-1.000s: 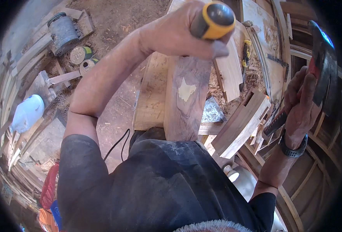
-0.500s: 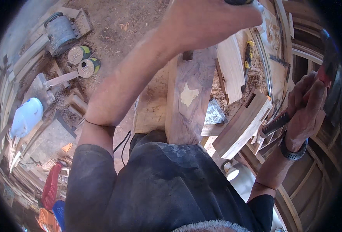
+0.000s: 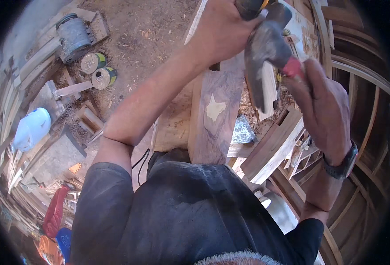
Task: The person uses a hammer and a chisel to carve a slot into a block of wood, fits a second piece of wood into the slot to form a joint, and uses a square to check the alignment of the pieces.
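At the top, my left hand point(image 3: 226, 33) is closed around a black-and-yellow tool handle point(image 3: 248, 8); the tool's working end is out of sight. My right hand point(image 3: 329, 110) grips a hammer with a red neck, its dark head point(image 3: 270, 48) blurred and close by my left fingers. I cannot tell whether the hammer touches the tool. Below my left hand, a thick wooden beam point(image 3: 212, 141) runs toward my body. Its top bears a pale, jagged patch point(image 3: 215, 108), and a dark slot point(image 3: 214, 67) shows partly beneath my left wrist.
A slotted timber piece point(image 3: 272, 148) lies right of the beam, among wood offcuts and shavings. On the left are a metal canister point(image 3: 73, 39), two tins point(image 3: 92, 63), a whitish plastic jug point(image 3: 32, 128) and stacked boards. A black cord point(image 3: 143, 161) hangs near my waist.
My right hand has swung the hammer from the far right inward and up to beside my left hand. My left hand has shifted slightly left, still holding the tool handle.
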{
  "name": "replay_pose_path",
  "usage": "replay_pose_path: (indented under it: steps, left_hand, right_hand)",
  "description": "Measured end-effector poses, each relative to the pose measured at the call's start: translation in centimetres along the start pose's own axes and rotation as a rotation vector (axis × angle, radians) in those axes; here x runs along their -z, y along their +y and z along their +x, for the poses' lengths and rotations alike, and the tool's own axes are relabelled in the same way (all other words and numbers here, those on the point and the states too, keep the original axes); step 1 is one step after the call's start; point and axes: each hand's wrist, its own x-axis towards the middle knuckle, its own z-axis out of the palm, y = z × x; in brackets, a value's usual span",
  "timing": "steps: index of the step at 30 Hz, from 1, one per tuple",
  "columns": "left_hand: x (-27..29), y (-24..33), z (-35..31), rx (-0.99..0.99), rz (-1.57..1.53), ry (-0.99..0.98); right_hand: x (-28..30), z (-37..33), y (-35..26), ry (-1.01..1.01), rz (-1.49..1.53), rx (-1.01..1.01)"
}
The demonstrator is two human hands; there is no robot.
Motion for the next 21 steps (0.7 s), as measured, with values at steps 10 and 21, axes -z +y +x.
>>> replay_pose_path:
  steps: [10, 21]
  left_hand:
    - [2.3, -0.5, 1.5, -0.265, 0.233, -0.782]
    - [1.7, 3.0, 1.8, -0.005, 0.072, -0.274]
  right_hand:
    - [1.2, -4.1, 2.2, 0.367, 0.748, -0.41]
    - [-2.7, -4.9, 5.2, 0.642, 0.926, -0.477]
